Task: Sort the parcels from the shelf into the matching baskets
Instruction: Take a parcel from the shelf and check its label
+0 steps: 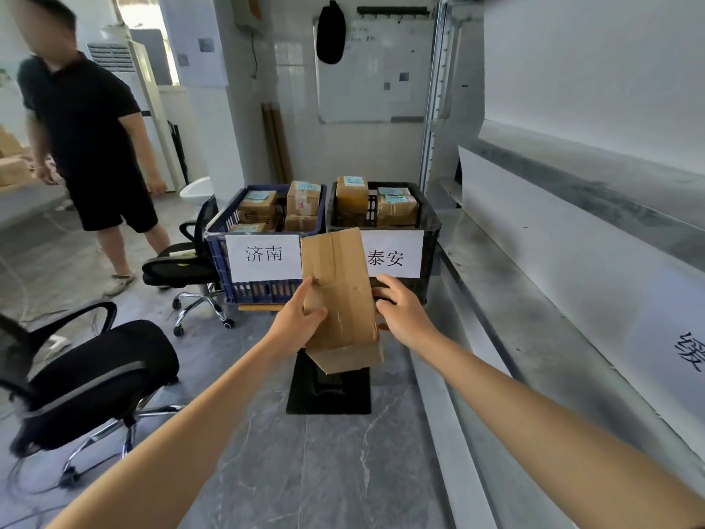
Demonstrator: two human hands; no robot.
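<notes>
I hold a long brown cardboard parcel (341,295) upright and slightly tilted in front of me. My left hand (301,322) grips its left edge and my right hand (402,311) grips its right edge. Behind it stand two baskets. The blue basket (221,253) on the left carries a white label reading 济南. The black basket (429,223) on the right carries a label reading 泰安, partly hidden by the parcel. Both hold several taped cardboard parcels. The grey metal shelf (572,318) runs along my right side.
A person in black clothes (87,139) stands at the far left. One black office chair (87,379) is near my left arm, another (183,261) stands beside the blue basket. A black floor stand (328,391) lies below the parcel. A whiteboard (374,70) hangs behind.
</notes>
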